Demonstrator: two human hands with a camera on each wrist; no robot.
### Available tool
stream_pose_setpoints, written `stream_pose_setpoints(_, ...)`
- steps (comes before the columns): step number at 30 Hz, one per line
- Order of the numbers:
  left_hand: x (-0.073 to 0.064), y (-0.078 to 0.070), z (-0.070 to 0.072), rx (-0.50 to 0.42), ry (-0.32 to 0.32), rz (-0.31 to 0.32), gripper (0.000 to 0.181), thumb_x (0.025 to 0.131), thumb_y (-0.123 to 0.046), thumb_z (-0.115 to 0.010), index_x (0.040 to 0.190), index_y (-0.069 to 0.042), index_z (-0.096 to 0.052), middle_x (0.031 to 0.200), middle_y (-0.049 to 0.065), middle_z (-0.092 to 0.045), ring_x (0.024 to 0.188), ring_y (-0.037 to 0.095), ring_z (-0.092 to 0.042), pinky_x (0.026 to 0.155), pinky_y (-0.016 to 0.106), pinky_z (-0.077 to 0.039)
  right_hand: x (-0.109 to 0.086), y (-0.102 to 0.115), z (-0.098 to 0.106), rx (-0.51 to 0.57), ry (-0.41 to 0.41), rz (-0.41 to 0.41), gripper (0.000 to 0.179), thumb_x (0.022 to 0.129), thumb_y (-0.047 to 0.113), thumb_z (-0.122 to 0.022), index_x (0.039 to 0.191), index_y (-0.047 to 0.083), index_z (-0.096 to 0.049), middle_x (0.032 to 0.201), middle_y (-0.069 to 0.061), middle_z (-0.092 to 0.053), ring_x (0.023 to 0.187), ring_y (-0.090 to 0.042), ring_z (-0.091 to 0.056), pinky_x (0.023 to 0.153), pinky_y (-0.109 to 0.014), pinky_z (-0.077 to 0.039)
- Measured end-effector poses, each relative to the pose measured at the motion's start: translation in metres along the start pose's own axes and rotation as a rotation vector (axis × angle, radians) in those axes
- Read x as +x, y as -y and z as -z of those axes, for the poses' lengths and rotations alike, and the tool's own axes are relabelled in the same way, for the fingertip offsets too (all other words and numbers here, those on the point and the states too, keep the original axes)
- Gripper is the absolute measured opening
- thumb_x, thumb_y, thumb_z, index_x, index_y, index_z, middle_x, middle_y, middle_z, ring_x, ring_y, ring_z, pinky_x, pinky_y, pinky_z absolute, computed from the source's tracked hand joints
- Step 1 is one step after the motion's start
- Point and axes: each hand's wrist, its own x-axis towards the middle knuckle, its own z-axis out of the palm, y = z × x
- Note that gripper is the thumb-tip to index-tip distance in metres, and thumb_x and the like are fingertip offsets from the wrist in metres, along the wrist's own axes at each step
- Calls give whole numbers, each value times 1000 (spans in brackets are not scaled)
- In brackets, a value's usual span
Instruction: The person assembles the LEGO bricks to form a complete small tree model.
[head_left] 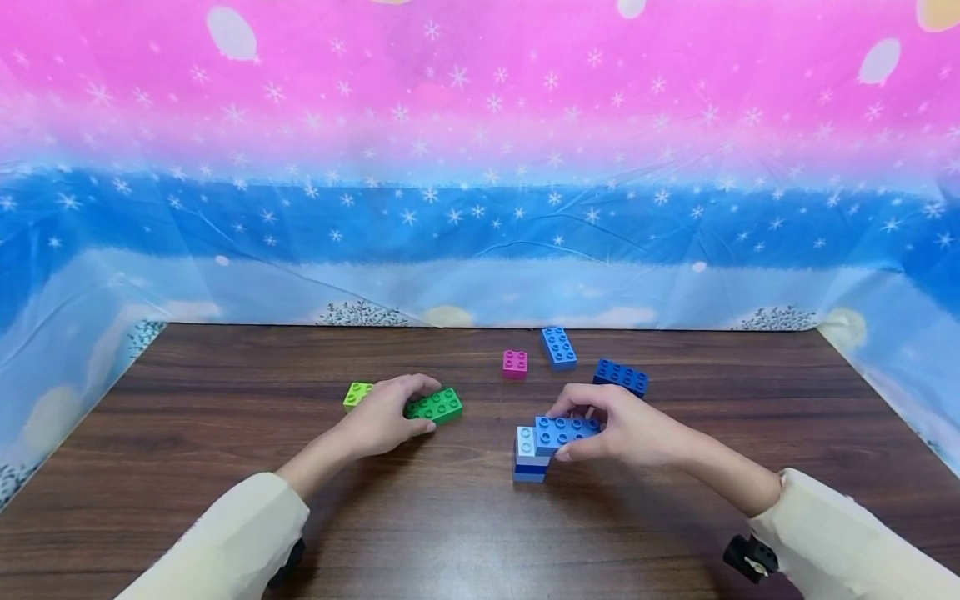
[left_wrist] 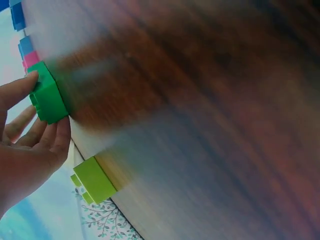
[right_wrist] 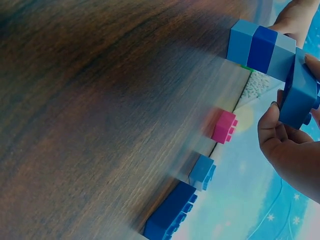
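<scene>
My right hand [head_left: 626, 425] pinches a blue toy building brick [right_wrist: 298, 95] between thumb and fingers. That brick sits at the top of a small stack [head_left: 530, 468] of light blue, dark blue and pale blue bricks, jutting out to the right past it. On the left, my left hand [head_left: 382, 417] holds a green brick [head_left: 438, 406] by its sides, thumb on the near side and fingers on the far side. Just beyond the left hand is a lime green brick [left_wrist: 95, 181], partly covered by that hand in the head view.
Toward the back of the wooden table [head_left: 480, 533] lie a pink brick [head_left: 514, 364] and a blue brick [head_left: 558, 347]. A dark blue brick [head_left: 621, 377] rests behind the right hand. A patterned cloth [head_left: 480, 225] hangs along the table's back edge.
</scene>
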Motion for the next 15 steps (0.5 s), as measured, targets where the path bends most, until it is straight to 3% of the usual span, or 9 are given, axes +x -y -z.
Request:
stream_pose_setpoints(8, -2, -10, 8, -20, -14, -27, 39, 83, -8, -67, 119, -2, -55, 115, 10, -58, 103, 23, -54, 84, 39, -44, 0, 1, 0, 5, 0, 4, 30, 79, 26, -72, 104, 19, -60, 97, 2, -56, 86, -20, -50, 71, -30, -44)
stream_pose_setpoints(15, -6, -32, 17, -51, -32, -97, 37, 81, -9, -69, 115, -3, -58, 111, 7, -60, 91, 18, -55, 77, 33, -46, 0, 1, 0, 4, -1, 4, 29, 79, 26, -72, 104, 19, -60, 96, 2, -56, 84, -20, -49, 70, -30, -43)
